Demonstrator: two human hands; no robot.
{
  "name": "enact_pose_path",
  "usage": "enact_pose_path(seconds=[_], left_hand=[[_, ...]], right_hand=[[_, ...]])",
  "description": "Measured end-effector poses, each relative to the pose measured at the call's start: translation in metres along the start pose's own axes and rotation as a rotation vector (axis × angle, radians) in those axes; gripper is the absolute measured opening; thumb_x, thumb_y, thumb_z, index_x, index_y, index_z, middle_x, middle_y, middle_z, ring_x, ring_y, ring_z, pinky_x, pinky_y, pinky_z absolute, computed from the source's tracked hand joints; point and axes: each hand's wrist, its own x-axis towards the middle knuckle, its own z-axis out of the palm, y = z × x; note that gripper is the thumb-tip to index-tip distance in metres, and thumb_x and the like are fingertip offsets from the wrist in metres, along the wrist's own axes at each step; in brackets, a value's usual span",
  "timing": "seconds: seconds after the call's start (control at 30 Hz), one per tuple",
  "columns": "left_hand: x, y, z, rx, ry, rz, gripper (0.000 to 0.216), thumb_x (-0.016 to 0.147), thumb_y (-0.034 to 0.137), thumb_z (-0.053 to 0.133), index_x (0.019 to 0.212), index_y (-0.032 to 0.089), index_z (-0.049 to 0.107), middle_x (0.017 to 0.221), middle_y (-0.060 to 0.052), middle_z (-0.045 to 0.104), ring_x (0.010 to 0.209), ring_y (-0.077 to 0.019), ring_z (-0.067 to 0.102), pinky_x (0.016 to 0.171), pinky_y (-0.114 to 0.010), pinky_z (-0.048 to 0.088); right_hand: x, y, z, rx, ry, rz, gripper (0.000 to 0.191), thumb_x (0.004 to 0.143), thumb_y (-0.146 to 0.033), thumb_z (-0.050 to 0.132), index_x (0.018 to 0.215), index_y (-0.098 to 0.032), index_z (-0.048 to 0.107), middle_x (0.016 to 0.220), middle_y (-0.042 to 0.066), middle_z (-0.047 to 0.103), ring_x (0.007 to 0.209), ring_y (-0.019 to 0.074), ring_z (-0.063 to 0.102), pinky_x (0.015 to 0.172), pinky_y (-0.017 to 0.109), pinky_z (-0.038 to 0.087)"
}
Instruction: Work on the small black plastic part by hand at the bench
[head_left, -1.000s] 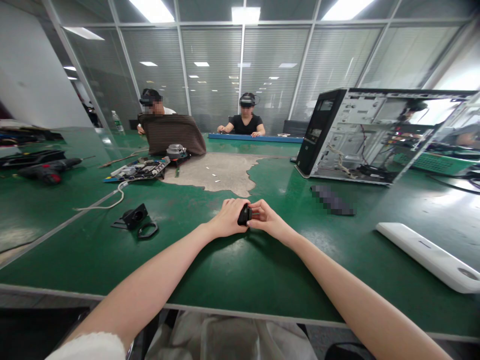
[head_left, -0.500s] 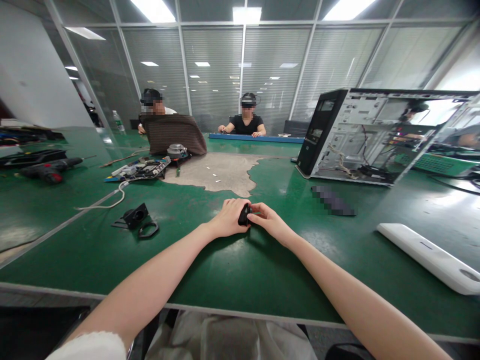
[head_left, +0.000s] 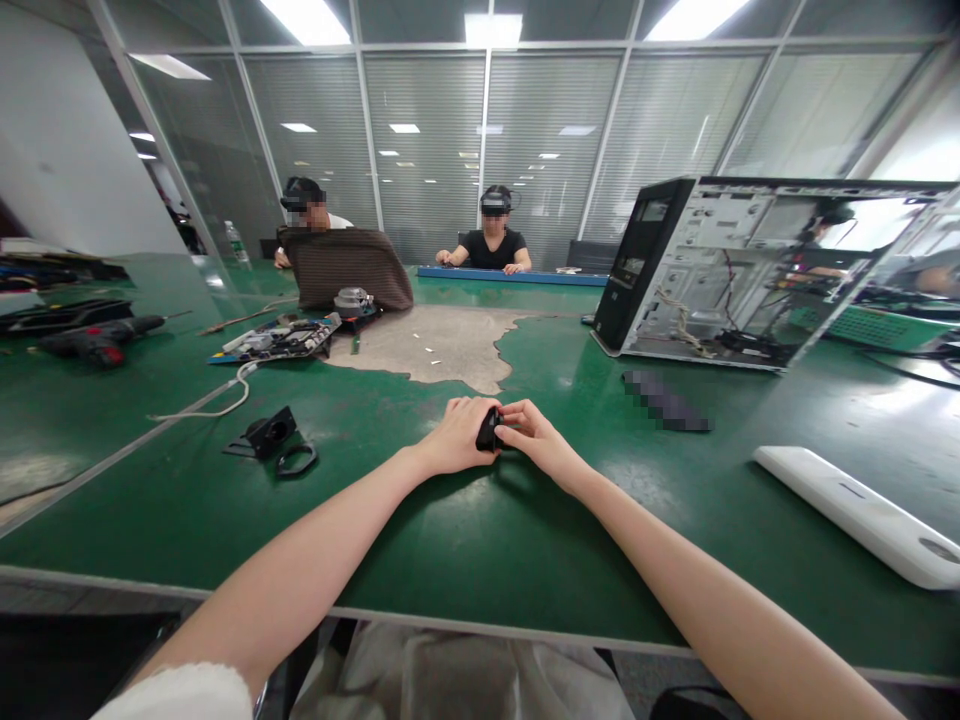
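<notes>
Both my hands meet over the middle of the green table (head_left: 465,540). My left hand (head_left: 455,436) is curled round a small black part (head_left: 489,431), and my right hand (head_left: 534,437) pinches the same part from the right with its fingertips. Most of the part is hidden between the fingers. To the left on the table lie a black bracket with a round hole (head_left: 270,433) and a black ring (head_left: 296,460).
An open computer case (head_left: 750,270) stands at the right rear, a white panel (head_left: 862,512) lies at the right edge. A circuit board (head_left: 274,340), a white cable (head_left: 217,398) and a power drill (head_left: 94,342) lie at left. Two people sit at the far side.
My hands have stayed in place; the fingers of my right hand have shifted slightly on the black part.
</notes>
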Motion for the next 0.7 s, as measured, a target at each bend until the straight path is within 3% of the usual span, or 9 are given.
enact_pose_path(seconds=[0.3,0.47,0.7], left_hand=[[-0.0009,0.0006,-0.0014,0.001,-0.003,0.006,0.053,0.061,0.027,0.062,0.109,0.02,0.038,0.102,-0.005,0.053,0.092,-0.0241,0.049,0.085,-0.038,0.032],[-0.0003,-0.0004,-0.0001,-0.004,-0.001,0.004,0.054,0.062,0.029,0.062,0.11,0.02,0.037,0.104,-0.006,0.053,0.094,-0.0245,0.049,0.086,-0.039,0.032],[0.0,-0.0003,0.0002,-0.012,-0.003,-0.001,0.053,0.062,0.029,0.063,0.109,0.021,0.039,0.104,-0.005,0.053,0.095,-0.0245,0.049,0.086,-0.039,0.033]], right_hand=[[-0.0042,-0.0067,-0.0025,0.019,-0.087,-0.004,0.037,0.061,-0.029,0.07,0.088,-0.022,0.046,0.083,0.0,0.059,0.081,0.0159,0.057,0.075,0.034,0.045],[-0.0037,-0.0065,0.0002,0.015,-0.027,-0.024,0.025,0.068,-0.034,0.064,0.082,-0.021,0.047,0.086,-0.001,0.057,0.081,0.0137,0.056,0.076,0.032,0.044],[0.0005,0.0017,-0.001,-0.007,0.009,0.014,0.031,0.068,-0.033,0.064,0.091,-0.022,0.047,0.089,0.002,0.056,0.081,0.0152,0.056,0.078,0.036,0.043]])
